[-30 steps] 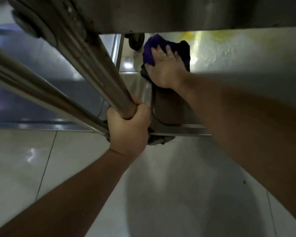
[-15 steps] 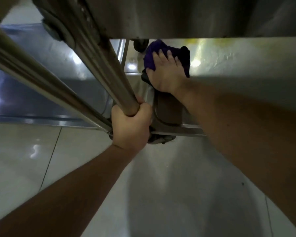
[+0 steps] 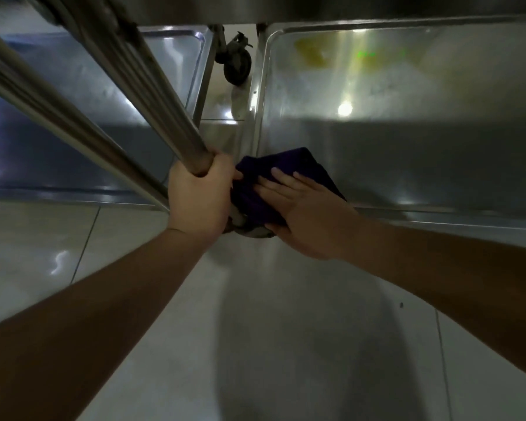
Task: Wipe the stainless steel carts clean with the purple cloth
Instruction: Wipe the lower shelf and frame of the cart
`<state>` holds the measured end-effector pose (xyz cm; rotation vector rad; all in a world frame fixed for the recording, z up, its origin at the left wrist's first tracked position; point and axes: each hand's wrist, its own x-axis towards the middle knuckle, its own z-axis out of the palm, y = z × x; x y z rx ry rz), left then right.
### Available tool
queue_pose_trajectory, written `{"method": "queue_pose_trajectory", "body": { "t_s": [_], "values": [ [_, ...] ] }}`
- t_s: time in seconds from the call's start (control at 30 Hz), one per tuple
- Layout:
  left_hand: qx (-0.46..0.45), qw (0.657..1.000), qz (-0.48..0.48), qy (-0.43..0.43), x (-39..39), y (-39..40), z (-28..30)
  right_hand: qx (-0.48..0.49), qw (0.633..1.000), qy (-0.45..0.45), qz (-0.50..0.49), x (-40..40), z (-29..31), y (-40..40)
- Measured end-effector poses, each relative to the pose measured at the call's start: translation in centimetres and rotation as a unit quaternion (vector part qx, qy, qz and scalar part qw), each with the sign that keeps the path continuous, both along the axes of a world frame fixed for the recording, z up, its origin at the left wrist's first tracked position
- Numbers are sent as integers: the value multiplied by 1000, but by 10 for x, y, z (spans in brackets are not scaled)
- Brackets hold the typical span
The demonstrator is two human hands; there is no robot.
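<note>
Purple cloth (image 3: 274, 180): bunched dark fabric, lying on the near left corner of the lower shelf (image 3: 407, 132) of a stainless steel cart, partly draped over the shelf's raised rim and reaching down toward the caster (image 3: 252, 230) beneath that corner. Right hand (image 3: 304, 214): laid flat on top of the cloth with fingers straight and spread, palm bearing down; judged to be so placed in order to press the fabric against the steel and drag it across the corner, where grime would collect against the rim. Left hand (image 3: 199, 194): fingers curled tight around the lower end of a slanting steel upright post (image 3: 152, 95), just beside the cloth; judged to serve as a brace that steadies the wheeled cart, and perhaps the person leaning in low, against the push of the wiping. Lower shelf, far end: yellowish stain (image 3: 313, 51) near the back rim, well apart from the cloth and apparently not yet wiped. Second cart shelf (image 3: 73, 117): stands to the left, separated by a narrow gap in which a rear caster wheel (image 3: 236, 66) shows. Upper shelf overhangs the top of the view, which explains the dim lighting on the work area. Floor (image 3: 255, 329): pale glossy tiles under both arms.
</note>
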<state>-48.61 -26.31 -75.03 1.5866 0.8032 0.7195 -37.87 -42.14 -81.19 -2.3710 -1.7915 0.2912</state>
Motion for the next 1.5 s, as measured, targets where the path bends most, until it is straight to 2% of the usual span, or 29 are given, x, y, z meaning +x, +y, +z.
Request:
{"method": "queue_pose_trajectory", "body": {
  "t_s": [0.17, 0.27, 0.4, 0.47, 0.53, 0.7, 0.87, 1.13, 1.3, 1.5],
  "values": [
    [42, 997, 15, 70, -16, -16, -9, 6, 1000, -19, -19, 4, 0, -21],
    [87, 981, 25, 171, -24, -28, -17, 8, 999, -31, -31, 11, -3, -42],
    [13, 967, 118, 226, -30, -54, -24, 0, 998, -33, -45, 32, -4, -83],
    [19, 962, 127, 242, -35, -78, -29, -2, 998, -29, -57, 42, -5, -105],
    [40, 962, 94, 253, -37, -103, -33, 7, 997, -28, -71, 51, -6, -128],
    [108, 952, -86, 272, -17, -152, -36, 7, 994, -38, -107, 77, -7, -188],
    [249, 907, -237, 244, 11, -184, -30, -2, 991, -38, -131, 104, -9, -247],
    [290, 858, -334, 262, 39, -220, -28, -41, 982, -71, -171, 157, -9, -361],
    [370, 796, -401, 262, 66, -244, -31, -49, 976, -64, -204, 177, -9, -407],
    [476, 725, -430, 250, 126, -291, -39, -49, 972, -39, -224, 189, -2, -443]
  ]
}}
